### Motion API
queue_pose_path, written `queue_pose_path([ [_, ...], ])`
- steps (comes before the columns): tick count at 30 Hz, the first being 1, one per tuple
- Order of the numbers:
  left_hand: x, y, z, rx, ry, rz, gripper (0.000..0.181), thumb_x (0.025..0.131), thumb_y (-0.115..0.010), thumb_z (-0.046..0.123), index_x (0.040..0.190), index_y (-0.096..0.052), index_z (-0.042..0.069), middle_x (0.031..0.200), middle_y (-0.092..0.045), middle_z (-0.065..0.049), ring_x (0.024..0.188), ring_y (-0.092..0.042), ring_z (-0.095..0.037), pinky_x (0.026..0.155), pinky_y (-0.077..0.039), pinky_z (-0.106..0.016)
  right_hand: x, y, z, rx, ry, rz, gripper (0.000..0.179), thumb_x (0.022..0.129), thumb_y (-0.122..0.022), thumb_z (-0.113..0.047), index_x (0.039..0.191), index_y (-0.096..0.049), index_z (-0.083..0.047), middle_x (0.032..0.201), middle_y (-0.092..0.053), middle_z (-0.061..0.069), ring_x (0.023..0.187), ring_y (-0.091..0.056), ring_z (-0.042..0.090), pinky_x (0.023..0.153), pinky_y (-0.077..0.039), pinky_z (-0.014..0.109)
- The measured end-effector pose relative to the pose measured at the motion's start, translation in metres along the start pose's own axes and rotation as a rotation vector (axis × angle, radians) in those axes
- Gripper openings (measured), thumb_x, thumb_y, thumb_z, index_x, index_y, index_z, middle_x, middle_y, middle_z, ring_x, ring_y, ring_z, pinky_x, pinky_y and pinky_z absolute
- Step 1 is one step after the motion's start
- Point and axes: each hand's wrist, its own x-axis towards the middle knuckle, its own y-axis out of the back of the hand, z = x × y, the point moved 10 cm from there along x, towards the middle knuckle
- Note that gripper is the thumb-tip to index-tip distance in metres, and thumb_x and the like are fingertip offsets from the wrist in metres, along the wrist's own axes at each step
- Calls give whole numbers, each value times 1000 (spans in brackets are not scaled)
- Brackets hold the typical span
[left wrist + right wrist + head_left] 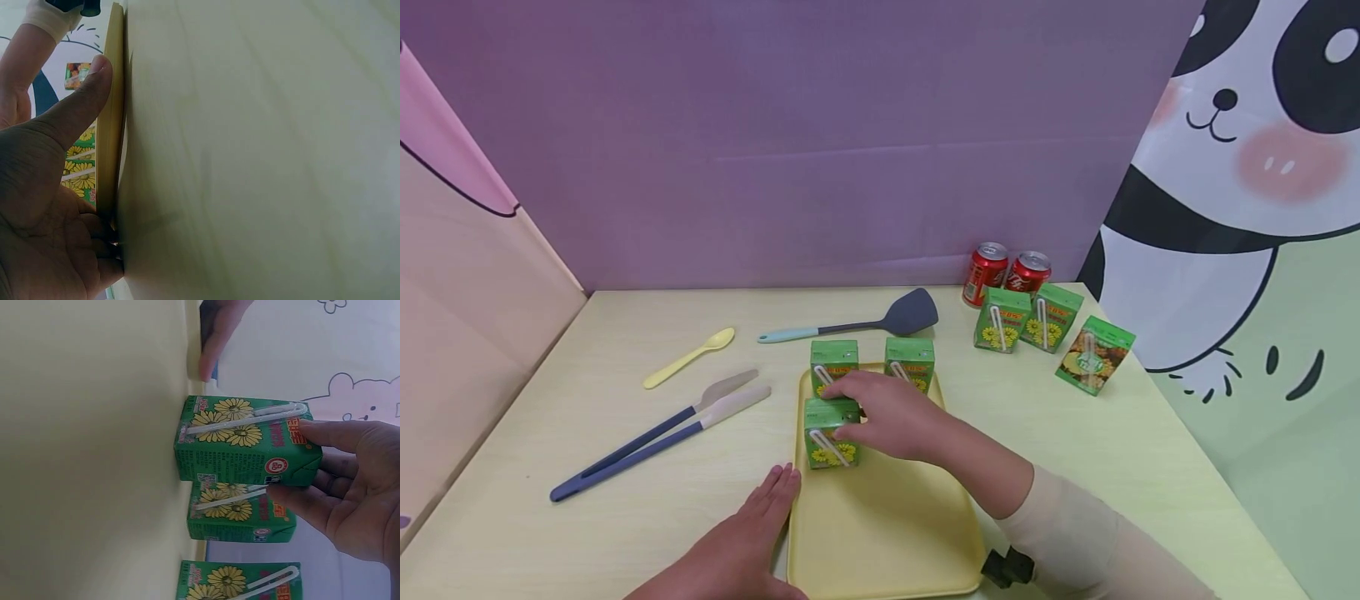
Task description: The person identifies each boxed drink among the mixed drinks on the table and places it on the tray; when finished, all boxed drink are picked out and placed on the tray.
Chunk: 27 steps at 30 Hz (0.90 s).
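A yellow tray lies at the table's front with three green drink cartons on it, each with a straw on its front. My right hand reaches over the tray and grips the nearest drink carton near its top, as the right wrist view of that carton shows. Close behind stands a second drink carton, partly covered by my fingers. The third drink carton stands at the tray's far right corner. My left hand rests along the tray's left edge, fingers extended.
Blue-handled tongs and a yellow spoon lie left of the tray. A spatula lies behind it. Two red cans, two more cartons and a brown-and-green packet stand at the back right.
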Motion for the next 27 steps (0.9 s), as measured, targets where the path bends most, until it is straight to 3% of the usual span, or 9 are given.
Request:
queue_pose_path([
  [17,0,-1,-1,-19,26,-20,140,55,-71,81,158,-11,8,165,-11,-12,151,-12,-32,113,-31,-58,-1,0,1,2,6,-41,51,90,-69,-40,135,-57,-18,136,-58,-1,128,-52,17,105,-45,39],
  [22,1,-4,-4,-22,61,-41,140,54,-70,82,159,-10,11,165,-10,-11,151,-12,-32,113,-29,-59,-8,27,15,57,-1,6,57,90,-69,-45,136,-56,-16,130,-60,0,117,-57,16,96,-50,39],
  [27,1,-4,-3,-26,61,-40,139,56,-72,80,158,-10,10,165,-10,-12,151,-12,-33,113,-29,-59,-19,75,55,104,-83,114,58,90,-68,-46,138,-53,-17,134,-57,1,121,-56,21,98,-50,43],
])
